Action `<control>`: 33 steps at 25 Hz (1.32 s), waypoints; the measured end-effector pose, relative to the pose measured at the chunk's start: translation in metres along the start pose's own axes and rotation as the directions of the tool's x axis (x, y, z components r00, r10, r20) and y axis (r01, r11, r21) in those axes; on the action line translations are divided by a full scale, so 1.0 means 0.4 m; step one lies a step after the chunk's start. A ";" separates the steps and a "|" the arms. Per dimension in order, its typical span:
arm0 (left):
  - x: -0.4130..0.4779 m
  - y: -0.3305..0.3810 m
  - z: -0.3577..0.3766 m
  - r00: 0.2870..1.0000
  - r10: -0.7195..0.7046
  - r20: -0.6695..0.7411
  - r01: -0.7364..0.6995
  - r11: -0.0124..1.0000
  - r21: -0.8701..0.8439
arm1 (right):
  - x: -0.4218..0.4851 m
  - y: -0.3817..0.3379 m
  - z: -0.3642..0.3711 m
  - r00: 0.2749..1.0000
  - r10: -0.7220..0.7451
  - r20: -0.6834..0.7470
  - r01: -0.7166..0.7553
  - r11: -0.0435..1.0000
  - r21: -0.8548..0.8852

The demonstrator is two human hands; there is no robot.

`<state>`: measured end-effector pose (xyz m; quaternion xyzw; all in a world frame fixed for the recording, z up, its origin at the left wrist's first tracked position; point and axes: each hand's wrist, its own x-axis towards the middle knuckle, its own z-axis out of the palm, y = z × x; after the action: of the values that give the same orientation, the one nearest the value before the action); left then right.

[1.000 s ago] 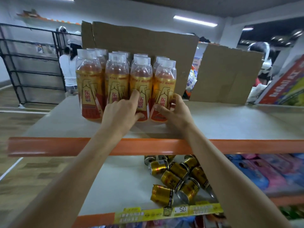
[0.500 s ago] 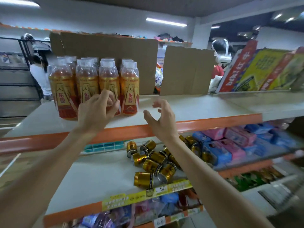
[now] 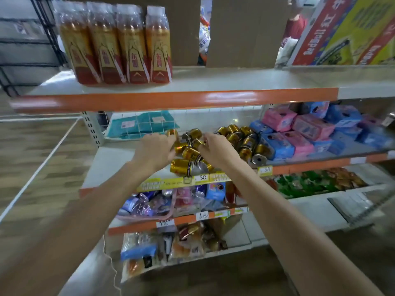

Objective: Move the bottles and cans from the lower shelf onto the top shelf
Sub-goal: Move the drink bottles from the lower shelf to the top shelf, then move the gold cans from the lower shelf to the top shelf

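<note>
Several orange drink bottles with white caps stand in rows at the left of the top shelf. On the lower shelf lies a heap of gold cans, most of them on their sides. Both my hands are in the left part of that heap. My left hand curls its fingers round a gold can. My right hand curls round another gold can. One can lies by the price strip, just under my hands.
Cardboard sheets stand at the back of the top shelf, with red and yellow boxes at the right. Pink and blue packets fill the lower shelf right of the cans. Snack bags sit on the shelves below.
Both hands let go of the bottles on the top shelf and dropped to the lower shelf, into the heap of gold cans. My view tilted down with them.
</note>
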<state>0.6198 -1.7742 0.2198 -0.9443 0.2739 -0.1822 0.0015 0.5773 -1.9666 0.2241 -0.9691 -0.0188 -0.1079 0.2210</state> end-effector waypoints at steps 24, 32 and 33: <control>0.046 0.010 0.370 0.892 -0.143 0.429 0.281 0.919 -0.276 | 0.062 0.231 0.300 0.954 0.218 0.205 -0.210 0.976 -0.061; 0.163 -0.101 0.473 0.832 -0.053 0.552 0.327 0.851 -0.411 | 0.237 0.217 0.358 0.945 0.217 0.243 -0.232 0.972 0.036; 0.169 -0.099 0.487 0.819 -0.026 0.573 0.315 0.856 -0.410 | 0.250 0.222 0.367 0.948 0.203 0.246 -0.221 0.974 0.049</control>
<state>0.7605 -1.7945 0.0651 -0.9466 0.2099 0.1715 -0.1748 0.7119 -1.9843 0.0790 -0.9623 0.0551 0.0349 0.2640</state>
